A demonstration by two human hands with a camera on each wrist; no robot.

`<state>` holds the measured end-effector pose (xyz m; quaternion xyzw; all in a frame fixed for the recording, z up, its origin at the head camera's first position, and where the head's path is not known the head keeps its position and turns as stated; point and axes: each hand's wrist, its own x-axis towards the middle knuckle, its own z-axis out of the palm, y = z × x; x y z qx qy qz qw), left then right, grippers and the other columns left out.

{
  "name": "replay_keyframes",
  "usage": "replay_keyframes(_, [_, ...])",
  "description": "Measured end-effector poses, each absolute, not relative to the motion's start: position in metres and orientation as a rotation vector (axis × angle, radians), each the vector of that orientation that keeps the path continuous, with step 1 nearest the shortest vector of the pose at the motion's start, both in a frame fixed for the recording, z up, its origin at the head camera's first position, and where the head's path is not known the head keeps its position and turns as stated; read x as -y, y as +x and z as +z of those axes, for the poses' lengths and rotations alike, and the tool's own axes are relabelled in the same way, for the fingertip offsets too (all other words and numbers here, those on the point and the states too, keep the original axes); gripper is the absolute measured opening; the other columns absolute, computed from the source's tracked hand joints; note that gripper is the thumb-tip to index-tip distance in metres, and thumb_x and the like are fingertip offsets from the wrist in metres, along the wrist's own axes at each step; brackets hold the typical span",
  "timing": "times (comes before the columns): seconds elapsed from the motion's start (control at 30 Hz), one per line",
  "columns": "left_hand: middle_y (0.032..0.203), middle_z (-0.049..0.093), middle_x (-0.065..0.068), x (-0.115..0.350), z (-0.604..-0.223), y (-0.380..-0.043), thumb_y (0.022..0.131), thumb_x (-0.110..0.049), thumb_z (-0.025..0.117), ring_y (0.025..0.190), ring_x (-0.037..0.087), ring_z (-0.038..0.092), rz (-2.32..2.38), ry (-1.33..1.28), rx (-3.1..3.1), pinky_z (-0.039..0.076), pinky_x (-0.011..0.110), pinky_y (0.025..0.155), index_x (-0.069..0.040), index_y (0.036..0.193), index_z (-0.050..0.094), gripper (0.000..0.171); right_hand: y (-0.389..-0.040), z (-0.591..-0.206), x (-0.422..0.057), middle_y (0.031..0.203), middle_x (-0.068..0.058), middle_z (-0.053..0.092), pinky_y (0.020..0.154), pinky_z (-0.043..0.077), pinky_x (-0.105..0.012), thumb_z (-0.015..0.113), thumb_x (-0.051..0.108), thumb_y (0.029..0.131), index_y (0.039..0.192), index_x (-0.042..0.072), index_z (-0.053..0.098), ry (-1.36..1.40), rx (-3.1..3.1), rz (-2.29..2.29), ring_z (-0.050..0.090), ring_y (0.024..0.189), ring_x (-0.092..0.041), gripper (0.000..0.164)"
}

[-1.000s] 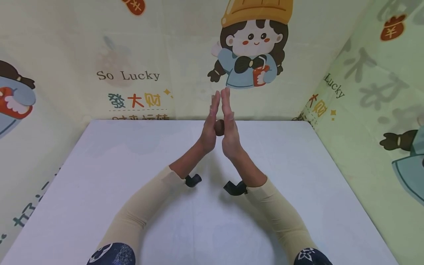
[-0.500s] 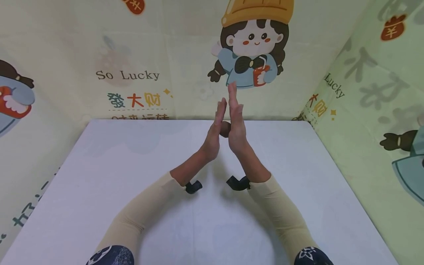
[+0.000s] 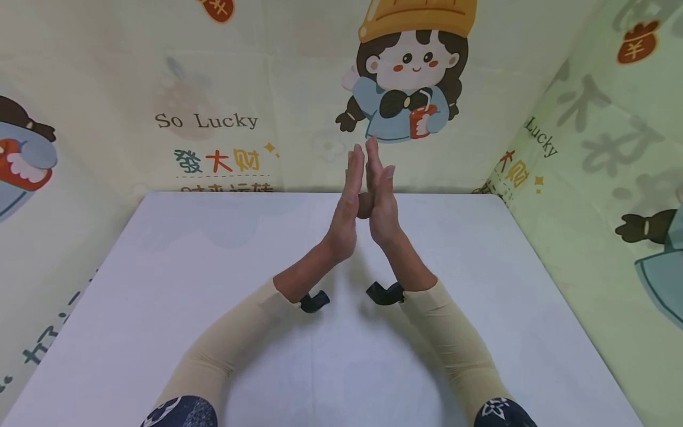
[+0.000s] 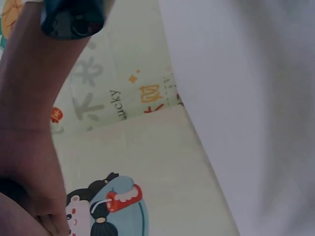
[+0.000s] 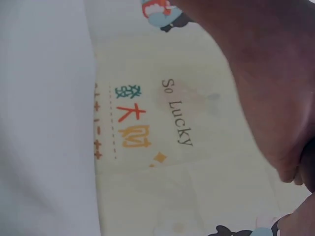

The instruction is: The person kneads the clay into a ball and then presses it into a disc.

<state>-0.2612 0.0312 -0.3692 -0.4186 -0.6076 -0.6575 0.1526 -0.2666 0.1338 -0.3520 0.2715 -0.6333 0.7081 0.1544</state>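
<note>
1. At the left edge of the frame, part of a printed figure (image 3: 26,157) in blue shows on the pale backdrop (image 3: 299,71).
2. Upper left, "So Lucky" lettering (image 3: 206,121) sits over the far edge of the white tabletop (image 3: 160,267).
3. From the lower left, my beige sleeve (image 3: 224,332) rises to a dark strap (image 3: 315,301) at my wrist.
4. At centre, my left hand (image 3: 342,222) is flat and raised, its straight fingers pointing to the top of the frame.
5. Just right of it, the brown ball (image 3: 365,206) sits between my palms, touching both, above the tabletop.
6. My right hand (image 3: 384,210) faces it, also flat and straight-fingered, pressing the ball from the right side.
7. Above my fingertips, a cartoon girl (image 3: 408,77) wears a yellow hat.
8. Upper right, a red pouch (image 3: 637,42) is printed on the backdrop.
</note>
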Motion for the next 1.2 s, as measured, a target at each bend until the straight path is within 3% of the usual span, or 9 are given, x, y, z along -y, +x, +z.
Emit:
replay_keyframes(0.4, [0.177,-0.001,0.007,-0.022,-0.355,-0.27,0.108,-0.062,0.015,0.16,0.01,-0.008,-1.963,-1.09,1.708,-0.008,0.039,0.125,-0.002,0.168,0.002,0.085,-0.264,-0.366,-0.121,0.177,-0.001,0.004,0.127,0.002,-0.039,0.021,0.078,0.102,0.168,0.005,0.008,0.829,1.818,2.054,0.006,0.16,-0.013,0.099])
replay_keyframes(0.57, [0.177,0.001,0.004,-0.018,-0.349,-0.278,0.108,-0.05,0.014,0.159,0.006,-0.004,-2.024,-1.031,1.692,-0.009,0.037,0.124,-0.003,0.168,0.005,0.077,-0.26,-0.366,-0.115,0.177,-0.002,0.002,0.127,0.002,-0.037,0.019,0.079,0.101,0.168,0.003,0.006,0.848,1.846,2.001,0.002,0.16,-0.011,0.102])
replay_keyframes(0.7, [0.177,0.0,0.002,-0.016,-0.345,-0.283,0.104,-0.038,0.011,0.157,0.001,-0.002,-2.113,-0.962,1.691,-0.006,0.036,0.124,-0.006,0.169,0.006,0.072,-0.256,-0.369,-0.111,0.177,-0.003,-0.001,0.126,-0.001,-0.039,0.017,0.079,0.101,0.168,0.003,0.005,0.873,1.859,1.963,-0.001,0.16,-0.011,0.101])
replay_keyframes(1.1, [0.177,-0.005,-0.003,-0.014,-0.358,-0.3,0.104,-0.036,0.013,0.155,-0.002,-0.006,-2.188,-0.906,1.75,-0.005,0.043,0.125,-0.013,0.17,0.006,0.07,-0.247,-0.372,-0.104,0.176,-0.002,-0.007,0.125,-0.005,-0.046,0.014,0.072,0.106,0.168,0.003,0.004,0.946,1.868,1.807,-0.008,0.16,-0.013,0.093])
replay_keyframes(1.2, [0.177,-0.004,-0.003,-0.015,-0.364,-0.3,0.105,-0.034,0.012,0.155,-0.004,-0.007,-2.167,-0.967,1.781,0.0,0.039,0.125,-0.013,0.17,0.005,0.069,-0.247,-0.372,-0.106,0.176,-0.003,-0.006,0.125,-0.005,-0.045,0.014,0.071,0.106,0.167,0.001,0.005,0.943,1.861,1.784,-0.008,0.16,-0.014,0.093])
